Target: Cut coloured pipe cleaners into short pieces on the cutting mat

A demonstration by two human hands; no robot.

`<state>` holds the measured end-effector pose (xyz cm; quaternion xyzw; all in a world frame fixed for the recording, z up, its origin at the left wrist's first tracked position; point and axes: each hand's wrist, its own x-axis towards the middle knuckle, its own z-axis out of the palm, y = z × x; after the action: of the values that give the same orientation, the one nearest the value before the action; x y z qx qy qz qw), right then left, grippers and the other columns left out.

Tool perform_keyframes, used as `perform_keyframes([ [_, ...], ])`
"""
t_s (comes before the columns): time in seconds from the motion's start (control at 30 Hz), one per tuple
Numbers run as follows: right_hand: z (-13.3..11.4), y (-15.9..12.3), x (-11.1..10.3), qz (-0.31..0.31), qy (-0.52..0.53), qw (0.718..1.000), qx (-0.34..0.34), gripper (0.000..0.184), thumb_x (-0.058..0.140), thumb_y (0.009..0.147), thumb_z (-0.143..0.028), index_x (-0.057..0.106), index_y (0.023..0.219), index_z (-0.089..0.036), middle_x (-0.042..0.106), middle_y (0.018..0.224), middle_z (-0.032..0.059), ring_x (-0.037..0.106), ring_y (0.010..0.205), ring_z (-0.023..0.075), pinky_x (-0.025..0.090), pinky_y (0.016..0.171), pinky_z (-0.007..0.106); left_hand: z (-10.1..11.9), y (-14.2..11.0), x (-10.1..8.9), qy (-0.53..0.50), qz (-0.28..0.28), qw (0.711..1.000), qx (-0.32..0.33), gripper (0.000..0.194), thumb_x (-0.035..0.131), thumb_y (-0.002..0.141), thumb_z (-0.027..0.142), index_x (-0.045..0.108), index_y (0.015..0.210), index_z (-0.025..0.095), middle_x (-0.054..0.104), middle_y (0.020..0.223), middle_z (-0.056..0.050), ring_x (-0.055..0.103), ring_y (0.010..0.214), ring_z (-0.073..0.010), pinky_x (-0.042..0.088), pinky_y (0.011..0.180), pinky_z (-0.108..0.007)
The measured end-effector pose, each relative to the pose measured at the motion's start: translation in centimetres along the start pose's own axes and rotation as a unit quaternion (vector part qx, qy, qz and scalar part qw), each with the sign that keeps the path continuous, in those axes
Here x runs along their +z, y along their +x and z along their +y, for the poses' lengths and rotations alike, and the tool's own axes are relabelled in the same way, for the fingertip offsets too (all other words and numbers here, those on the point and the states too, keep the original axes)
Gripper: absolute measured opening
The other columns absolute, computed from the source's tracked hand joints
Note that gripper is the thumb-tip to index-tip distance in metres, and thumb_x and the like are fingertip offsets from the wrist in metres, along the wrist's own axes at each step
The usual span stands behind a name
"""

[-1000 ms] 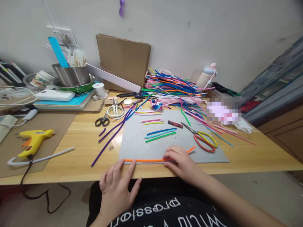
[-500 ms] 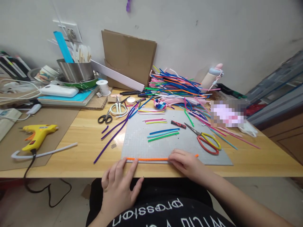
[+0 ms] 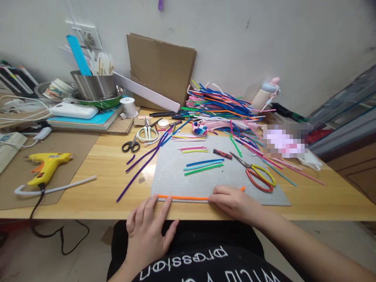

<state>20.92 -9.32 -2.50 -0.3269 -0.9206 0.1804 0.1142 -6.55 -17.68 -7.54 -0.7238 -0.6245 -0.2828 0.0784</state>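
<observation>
An orange pipe cleaner (image 3: 183,197) lies along the near edge of the grey cutting mat (image 3: 235,178). My left hand (image 3: 148,229) rests open, fingers spread, with its fingertips on the stem's left end at the table edge. My right hand (image 3: 235,201) lies over the stem's right part with fingers curled on it; the orange tip shows past the knuckles. Short blue, teal and green pieces (image 3: 202,166) lie in the middle of the mat.
Red-and-yellow scissors (image 3: 258,176) lie on the mat's right side. Purple stems (image 3: 141,166), black scissors (image 3: 131,145) and white scissors (image 3: 147,133) lie to the left. A yellow glue gun (image 3: 47,166) sits far left. A heap of coloured pipe cleaners (image 3: 220,107) is behind.
The view has shifted slightly. My right hand has slid a little along the orange stem, so less of its right tip shows. My left hand has hardly moved.
</observation>
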Motion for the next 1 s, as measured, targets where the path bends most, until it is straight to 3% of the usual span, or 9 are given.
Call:
perform_keyframes([
  [0.4, 0.2, 0.2, -0.4, -0.023, -0.036, 0.999, -0.026, 0.031, 0.034, 0.095, -0.017, 0.064, 0.099, -0.021, 0.058, 0.082, 0.0051, 0.054, 0.073, 0.0133, 0.043, 0.063, 0.023, 0.0, 0.0, 0.0, 0.007, 0.010, 1.000, 0.011, 0.050, 0.060, 0.079, 0.048, 0.054, 0.127, 0.036, 0.053, 0.127, -0.010, 0.048, 0.114, -0.0286, 0.026, 0.097, -0.044],
  [0.57, -0.2, 0.1, -0.4, -0.012, -0.074, 0.996, -0.038, 0.031, 0.034, 0.094, -0.018, 0.064, 0.099, -0.021, 0.056, 0.077, 0.0043, 0.051, 0.066, 0.0130, 0.040, 0.059, 0.023, 0.5, -0.4, -0.3, 0.034, -0.001, 0.999, 0.019, 0.062, 0.060, 0.079, 0.045, 0.041, 0.137, 0.036, 0.050, 0.133, -0.009, 0.048, 0.113, -0.0280, 0.023, 0.096, -0.041],
  [0.7, -0.3, 0.0, -0.3, -0.012, -0.076, 0.997, -0.033, 0.030, 0.034, 0.094, -0.016, 0.064, 0.100, -0.021, 0.056, 0.077, 0.0043, 0.051, 0.067, 0.0136, 0.041, 0.060, 0.024, 0.8, -0.8, -0.6, 0.092, -0.032, 0.994, 0.043, 0.072, 0.059, 0.079, 0.038, 0.027, 0.144, 0.032, 0.052, 0.134, -0.008, 0.052, 0.103, -0.0256, 0.025, 0.085, -0.037],
  [1.0, -0.3, 0.0, -0.3, -0.007, -0.053, 0.998, -0.025, 0.031, 0.034, 0.094, -0.017, 0.064, 0.099, -0.021, 0.057, 0.077, 0.0043, 0.052, 0.066, 0.0131, 0.042, 0.059, 0.024, 0.7, -0.9, -0.5, 0.122, -0.032, 0.990, 0.063, 0.068, 0.053, 0.082, 0.030, 0.025, 0.145, 0.030, 0.053, 0.134, -0.008, 0.052, 0.099, -0.0238, 0.024, 0.082, -0.036],
])
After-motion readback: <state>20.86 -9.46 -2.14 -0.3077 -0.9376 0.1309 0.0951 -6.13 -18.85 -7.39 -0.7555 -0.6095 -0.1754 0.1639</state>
